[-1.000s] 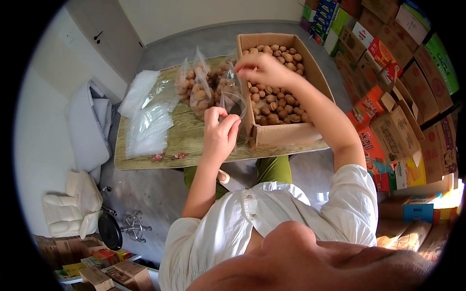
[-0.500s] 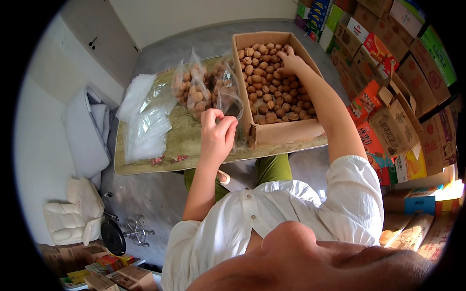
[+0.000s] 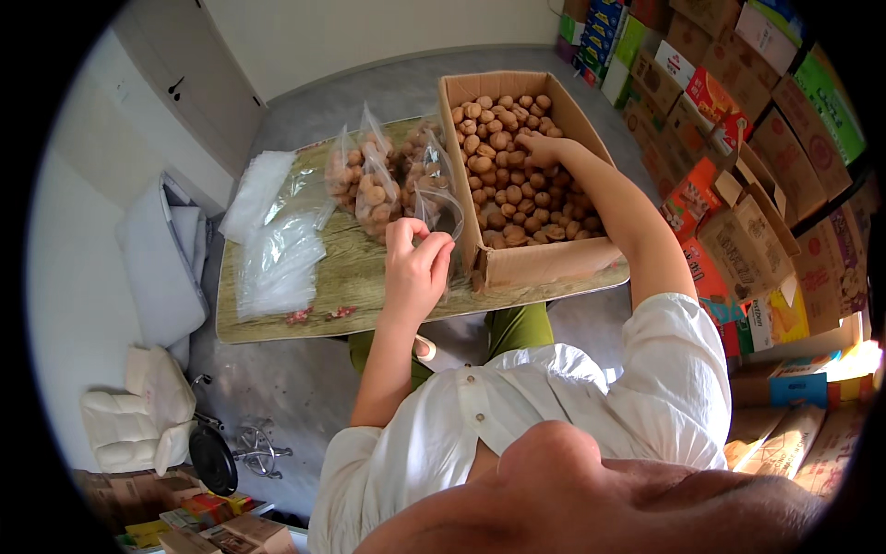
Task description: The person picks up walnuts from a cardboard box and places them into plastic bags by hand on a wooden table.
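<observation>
A cardboard box (image 3: 544,263) full of loose walnuts (image 3: 512,189) stands on the right part of a green wood-patterned table (image 3: 355,277). My right hand (image 3: 543,150) reaches into it from the right, fingers curled down among the nuts; whether a walnut is between them is hidden. Just left of the box, my left hand (image 3: 417,263) pinches the rim of a clear plastic bag (image 3: 447,210) and holds its mouth apart. Behind that hand stand several clear bags filled with walnuts (image 3: 374,189), close to the box's left wall.
Flat stacks of unused clear bags (image 3: 277,263) and white bags (image 3: 257,189) lie on the table's left. Cartons (image 3: 738,222) are piled along the right side. A white chair (image 3: 138,411) and a folded grey item (image 3: 161,258) stand at the left, near a door (image 3: 175,74).
My right hand has drawn back from the box's far right corner toward its middle, its fingers now more curled. The left hand keeps its pinch on the bag.
</observation>
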The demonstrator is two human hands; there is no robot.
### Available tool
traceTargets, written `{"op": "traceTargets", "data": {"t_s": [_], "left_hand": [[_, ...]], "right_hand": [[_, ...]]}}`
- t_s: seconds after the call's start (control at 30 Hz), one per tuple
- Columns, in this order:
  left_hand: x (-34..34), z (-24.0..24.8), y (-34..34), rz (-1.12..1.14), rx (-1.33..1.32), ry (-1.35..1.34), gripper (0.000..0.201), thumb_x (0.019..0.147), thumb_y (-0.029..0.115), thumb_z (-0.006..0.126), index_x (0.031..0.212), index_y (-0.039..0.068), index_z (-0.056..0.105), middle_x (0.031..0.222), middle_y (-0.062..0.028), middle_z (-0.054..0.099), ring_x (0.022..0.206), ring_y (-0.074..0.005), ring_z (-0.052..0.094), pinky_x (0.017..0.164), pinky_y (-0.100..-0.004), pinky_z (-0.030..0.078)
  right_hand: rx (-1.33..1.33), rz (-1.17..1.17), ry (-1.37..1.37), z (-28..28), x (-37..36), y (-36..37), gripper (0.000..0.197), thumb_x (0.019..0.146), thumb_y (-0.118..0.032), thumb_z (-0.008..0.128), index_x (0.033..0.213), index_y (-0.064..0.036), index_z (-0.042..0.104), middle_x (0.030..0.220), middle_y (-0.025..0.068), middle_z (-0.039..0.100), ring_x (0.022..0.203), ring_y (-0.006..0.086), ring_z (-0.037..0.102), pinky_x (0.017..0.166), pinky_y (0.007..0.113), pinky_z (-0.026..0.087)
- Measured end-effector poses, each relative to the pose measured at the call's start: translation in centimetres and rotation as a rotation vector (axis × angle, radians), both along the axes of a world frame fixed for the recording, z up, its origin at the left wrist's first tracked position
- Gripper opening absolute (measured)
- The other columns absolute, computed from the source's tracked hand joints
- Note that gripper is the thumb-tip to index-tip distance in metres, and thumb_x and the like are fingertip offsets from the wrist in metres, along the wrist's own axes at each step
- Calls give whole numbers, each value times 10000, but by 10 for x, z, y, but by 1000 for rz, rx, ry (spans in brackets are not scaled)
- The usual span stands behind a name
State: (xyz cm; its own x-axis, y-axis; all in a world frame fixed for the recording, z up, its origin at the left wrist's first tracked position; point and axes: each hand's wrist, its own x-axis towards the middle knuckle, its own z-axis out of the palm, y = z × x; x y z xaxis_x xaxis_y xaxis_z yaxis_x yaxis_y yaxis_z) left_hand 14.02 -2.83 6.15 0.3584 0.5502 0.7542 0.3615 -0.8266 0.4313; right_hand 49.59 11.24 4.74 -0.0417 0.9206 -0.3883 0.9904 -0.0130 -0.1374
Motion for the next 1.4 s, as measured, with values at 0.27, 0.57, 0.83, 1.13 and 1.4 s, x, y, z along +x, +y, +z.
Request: {"op": "traceTargets", "data": {"t_s": [0.27, 0.57, 0.83, 1.13, 1.4], "left_hand": [[3, 3, 1, -10, 9, 1, 110, 775, 10, 711, 865, 29, 650, 883, -99, 460, 837, -266, 486, 727, -363, 427], [2, 9, 2, -14, 21, 98, 91, 795, 22, 703, 869, 26, 651, 865, -84, 484, 790, -254, 503, 682, -355, 436], [3, 12, -2, -14, -15, 96, 123, 766, 22, 722, 866, 49, 655, 880, -78, 499, 823, -274, 512, 686, -387, 448], [5, 12, -1, 37, 0, 61, 129, 775, 2, 704, 886, 45, 654, 888, -92, 494, 832, -278, 511, 700, -386, 452], [4, 6, -3, 93, 31, 40, 103, 802, 2, 696, 896, 29, 665, 899, -100, 489, 820, -260, 514, 701, -354, 452]], "right_hand": [[-178, -42, 257, 25, -41, -9, 651, 815, -264, 729, 1366, -104, 423, 1271, 156, 506, 1038, 271, 620, 663, 359, 623], [-188, 254, 254, 44, -82, -8, 385, 697, 66, 691, 1073, -6, 645, 881, 113, 663, 789, 220, 697, 614, 320, 619], [24, 163, 211, 76, -89, -25, 281, 741, 43, 641, 1011, -13, 694, 948, 132, 693, 731, 205, 697, 581, 304, 593], [340, 346, 1037, 124, -124, -53, 289, 805, -151, 702, 1067, -28, 691, 932, 80, 712, 840, 121, 658, 741, 244, 512], [228, 679, 659, 107, -168, -79, 338, 746, -180, 751, 1012, 15, 674, 824, 95, 702, 700, 163, 650, 641, 291, 518]]}}
